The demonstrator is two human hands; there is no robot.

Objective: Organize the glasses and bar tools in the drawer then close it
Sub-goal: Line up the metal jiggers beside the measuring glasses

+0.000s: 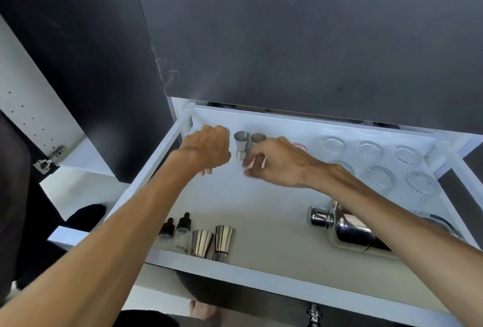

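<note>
The white drawer (261,273) is pulled out below a dark cabinet front. Two steel jiggers (241,144) stand side by side at its back left. My left hand (206,147) hovers just left of them, fingers curled down; what is under it is hidden. My right hand (278,162) is just right of and in front of them, covering part of the right jigger (258,138). Its fingers are bent and blurred, with thin white streaks at the tips. Several clear ribbed glasses (379,177) stand upside down at the back right. A shiny cocktail shaker (345,232) lies on its side at the front right.
Along the front wall stand two small dropper bottles (180,232), a steel cup (201,240) and a double jigger (223,241). A small pink-rimmed item (299,146) peeks out behind my right hand. An open cabinet door with a hinge (47,160) is at the left.
</note>
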